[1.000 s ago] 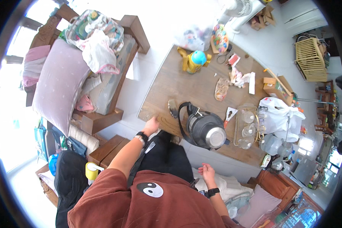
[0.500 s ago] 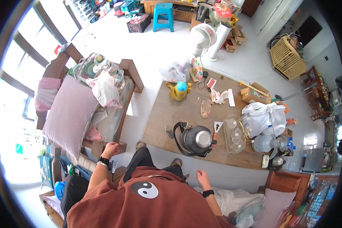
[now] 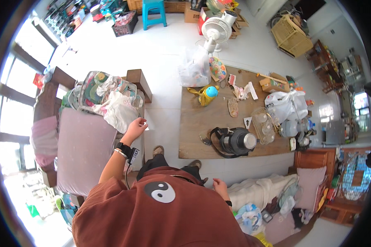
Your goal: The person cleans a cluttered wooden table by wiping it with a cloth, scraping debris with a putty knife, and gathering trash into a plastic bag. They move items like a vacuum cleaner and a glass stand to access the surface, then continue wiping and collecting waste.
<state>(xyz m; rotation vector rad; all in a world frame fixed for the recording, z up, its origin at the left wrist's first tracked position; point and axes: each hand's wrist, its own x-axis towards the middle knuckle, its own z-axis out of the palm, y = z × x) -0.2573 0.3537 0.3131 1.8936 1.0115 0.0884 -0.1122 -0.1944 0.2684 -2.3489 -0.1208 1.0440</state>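
My left hand (image 3: pixel 136 127) reaches over the bench's edge with its fingers loosely bent and apart, and nothing shows in it. It is close to a white and pink cloth (image 3: pixel 118 111), though I cannot tell whether they touch. That cloth hangs from a clear container of clothes (image 3: pixel 95 88) on the wooden bench, beside a mauve cushion (image 3: pixel 84 150). Low at my right side hangs my right hand (image 3: pixel 220 187), fingers slightly bent and apart, seemingly holding nothing. A pale throw (image 3: pixel 255 187) covers the seat beside it.
A wooden table (image 3: pixel 193 123) stands ahead, bearing a dark strapped flask (image 3: pixel 235 141), a yellow bottle holder with a blue lid (image 3: pixel 206 95), a wire glass rack (image 3: pixel 264 125) and white bags (image 3: pixel 286 105). Beyond are a white fan (image 3: pixel 215 31) and a blue stool (image 3: pixel 154 14).
My left hand has moved forward and right, up beside the clothes container. My view has turned and shifted, so the table and bench sit differently. My right hand stays low at my side.
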